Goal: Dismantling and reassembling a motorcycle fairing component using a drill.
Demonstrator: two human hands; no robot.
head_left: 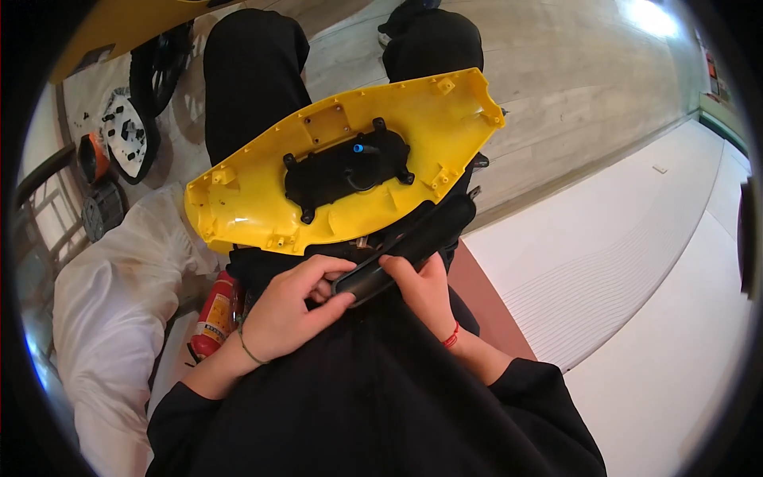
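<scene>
Both of my hands grip a long, glossy black plastic part (429,237) over my lap. My left hand (290,306) pinches its near left end between thumb and fingers. Along its near side, my right hand (423,288) has the thumb laid on top, the other fingers mostly hidden beneath. Just beyond lies a curved yellow plastic shell (254,179), its ribbed inner side facing up, resting on my legs. Fixed in its middle is a black housing (318,179) with screw tabs, a short cable and a blue-tipped connector (358,149).
A red fire extinguisher (213,318) stands left of my lap, beside a white cloth-like covering (115,318). Farther left are an orange-and-black part (93,157) and a white panel with black fittings (125,135). A large white ridged surface (604,262) extends on the right.
</scene>
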